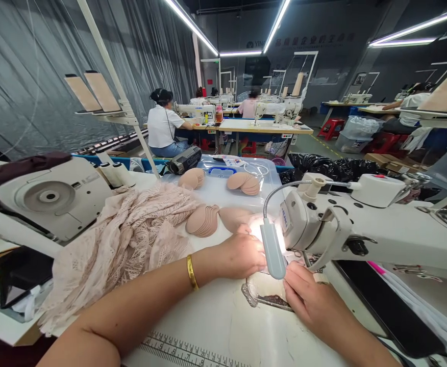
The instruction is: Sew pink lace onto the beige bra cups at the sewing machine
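Note:
My left hand [242, 255], with a gold bracelet [192, 272] at the wrist, has its fingers curled on pale pink fabric [254, 223] beside the needle area of a white sewing machine [323, 219]. Across from it, my right hand [309, 293] pinches the near right side of that fabric, its fingertips partly behind the lamp. A grey gooseneck lamp [273, 250] shines down between both hands and hides the needle. Left of the work, a stack of beige bra cups [201, 221] and another cup [234, 218] lie close to my left hand.
Pink lace fabric [131, 229] is heaped at left. More cups [243, 182] sit on a clear plastic bin lid [216, 191] beyond. A second machine [51, 193] stands at far left, a black phone-like slab [388, 306] at right. A ruler strip [177, 351] marks the front. Other people sew behind.

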Demonstrator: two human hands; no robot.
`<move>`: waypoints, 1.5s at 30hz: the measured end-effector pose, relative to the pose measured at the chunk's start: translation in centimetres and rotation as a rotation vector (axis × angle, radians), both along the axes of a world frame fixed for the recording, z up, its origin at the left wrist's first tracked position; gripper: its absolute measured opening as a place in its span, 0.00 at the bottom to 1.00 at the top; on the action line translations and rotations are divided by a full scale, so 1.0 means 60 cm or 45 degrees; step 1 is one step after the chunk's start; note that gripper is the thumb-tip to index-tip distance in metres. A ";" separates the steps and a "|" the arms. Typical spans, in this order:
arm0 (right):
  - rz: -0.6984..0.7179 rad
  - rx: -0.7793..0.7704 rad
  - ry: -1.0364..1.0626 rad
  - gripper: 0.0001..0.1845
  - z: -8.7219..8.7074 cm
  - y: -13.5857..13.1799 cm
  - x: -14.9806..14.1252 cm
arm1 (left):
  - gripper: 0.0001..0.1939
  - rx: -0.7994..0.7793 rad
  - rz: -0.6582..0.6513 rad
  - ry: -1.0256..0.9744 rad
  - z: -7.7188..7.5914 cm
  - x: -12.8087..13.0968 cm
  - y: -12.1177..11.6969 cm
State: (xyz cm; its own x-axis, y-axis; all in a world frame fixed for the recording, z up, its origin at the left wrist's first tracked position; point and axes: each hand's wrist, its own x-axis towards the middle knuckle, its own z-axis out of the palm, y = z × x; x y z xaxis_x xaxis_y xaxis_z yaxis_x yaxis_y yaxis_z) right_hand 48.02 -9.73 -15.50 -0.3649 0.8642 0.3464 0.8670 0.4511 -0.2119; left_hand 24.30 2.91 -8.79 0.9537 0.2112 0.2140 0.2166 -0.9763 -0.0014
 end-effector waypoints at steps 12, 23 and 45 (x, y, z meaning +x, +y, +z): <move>0.149 0.177 0.108 0.11 0.022 0.002 0.000 | 0.04 0.143 0.174 0.228 0.047 -0.088 -0.164; 0.368 0.373 0.121 0.12 -0.051 0.020 0.026 | 0.06 -0.244 0.728 0.099 -0.006 -0.231 -0.277; -0.014 -1.188 1.615 0.35 0.078 -0.053 -0.134 | 0.07 -0.302 0.029 -0.059 0.055 -0.180 -0.257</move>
State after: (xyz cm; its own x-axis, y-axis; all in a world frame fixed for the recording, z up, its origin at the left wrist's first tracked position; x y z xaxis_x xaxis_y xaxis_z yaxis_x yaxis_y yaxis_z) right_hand 39.96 -12.90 -10.79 -0.2550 0.9401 -0.2260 -0.0824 -0.2541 -0.9637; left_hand 13.47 -12.51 -5.51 0.9384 0.2824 0.1993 0.2333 -0.9429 0.2376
